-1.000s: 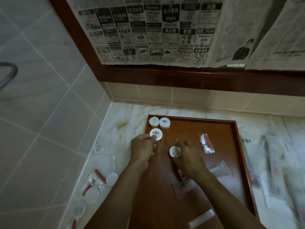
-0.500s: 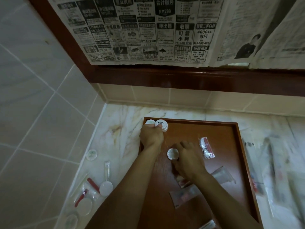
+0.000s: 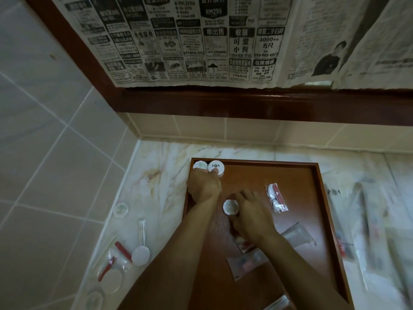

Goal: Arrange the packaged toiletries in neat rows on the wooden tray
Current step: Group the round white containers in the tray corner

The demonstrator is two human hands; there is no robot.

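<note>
A wooden tray (image 3: 321, 220) lies on the marble counter. Two round white packets (image 3: 201, 164) (image 3: 215, 167) stand side by side in its far left corner. My left hand (image 3: 204, 186) is just in front of them with curled fingers, fingertips touching both; the third round packet it carried is hidden under it. My right hand (image 3: 250, 215) pinches another round white packet (image 3: 230, 206) near the tray's middle, flat on the wood.
On the tray lie a red-and-white sachet (image 3: 276, 198) and clear packets (image 3: 297, 233) (image 3: 245, 262). Loose round packets (image 3: 120, 210) (image 3: 140, 255) and red-handled items (image 3: 120, 247) lie on the counter to the left. Long blurred packets (image 3: 368, 220) lie to the right. A tiled wall is close on the left.
My left hand slid its round packet up the tray to the two in the corner and now covers it. My right hand stayed on its packet, drawing it slightly nearer.
</note>
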